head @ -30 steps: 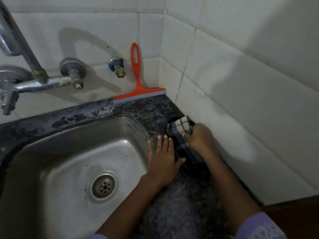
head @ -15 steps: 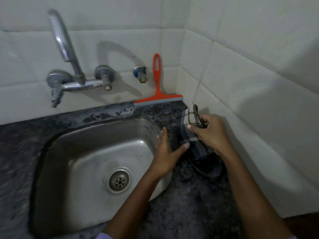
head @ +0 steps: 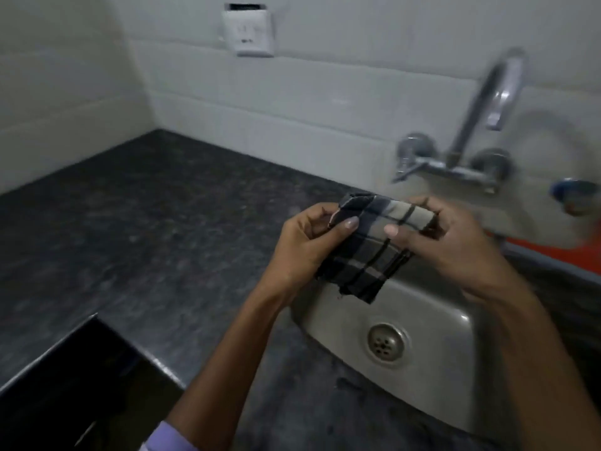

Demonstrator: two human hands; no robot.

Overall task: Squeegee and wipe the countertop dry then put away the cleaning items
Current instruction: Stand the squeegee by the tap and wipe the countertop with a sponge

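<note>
— Holding what, in this plate?

— Both hands grip one folded checked cloth (head: 374,242), raised above the near-left corner of the steel sink (head: 435,323). The left hand (head: 302,245) has its thumb curled over the cloth's upper left corner, fingers tucked behind the fabric. The right hand (head: 455,242) pinches the upper right edge, thumb on the front face, fingers wrapped behind. The cloth's lower edge hangs free below the two hands, clear of the basin.

— And the surroundings, relative to those hands?

— Left of the left hand and beyond it: the dark speckled tabletop (head: 146,216), running back to a tiled corner. Below the cloth and nearer the viewer: the sink's drain (head: 386,344). Above and beyond the right hand: a wall-mounted tap (head: 471,138), blurred by camera motion. Just right of the right hand, at the frame's edge: an orange strip of the squeegee (head: 553,252), lying behind the sink rim; most of it is out of view. High above the left hand: a white wall socket (head: 248,32).

— Sleeve?

— A lilac cuff (head: 166,439) on the left forearm, at the bottom edge.
</note>
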